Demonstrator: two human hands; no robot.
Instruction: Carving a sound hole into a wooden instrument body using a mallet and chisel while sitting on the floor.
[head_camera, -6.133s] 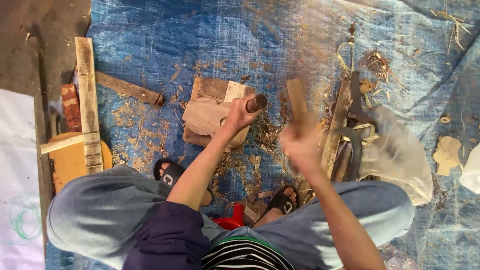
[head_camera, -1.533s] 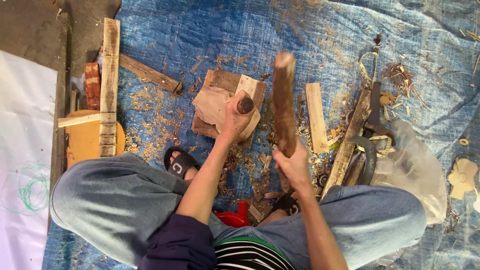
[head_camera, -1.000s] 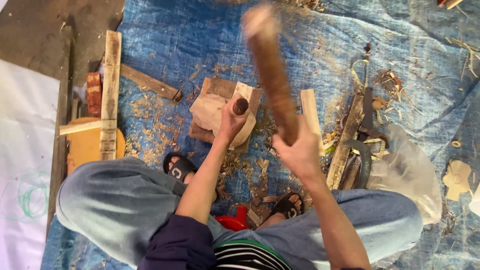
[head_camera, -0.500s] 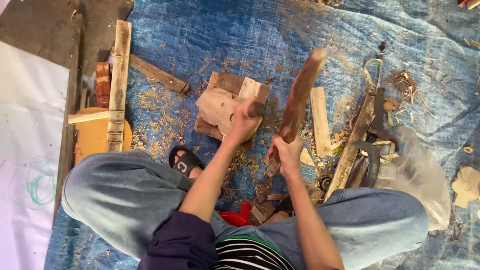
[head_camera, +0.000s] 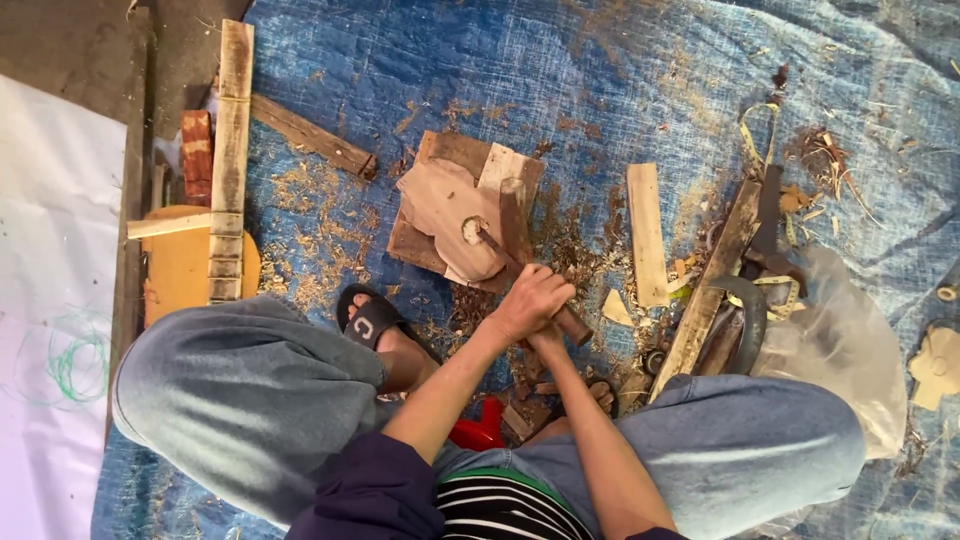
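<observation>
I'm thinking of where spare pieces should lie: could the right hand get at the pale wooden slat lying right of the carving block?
Probably yes. The slat lies bare on the blue tarp, nothing over it, just beyond the right hand. That hand, though, is occupied beneath the left hand on the tool handle.

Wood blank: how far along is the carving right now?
Done: the blank is cut to a lobed outline, chips litter the tarp, and a small hollow is started. In hand: the left hand grips the chisel, tip at that hollow; the right hand is tucked beneath. Left: the face looks mostly flat and uncarved.
</observation>
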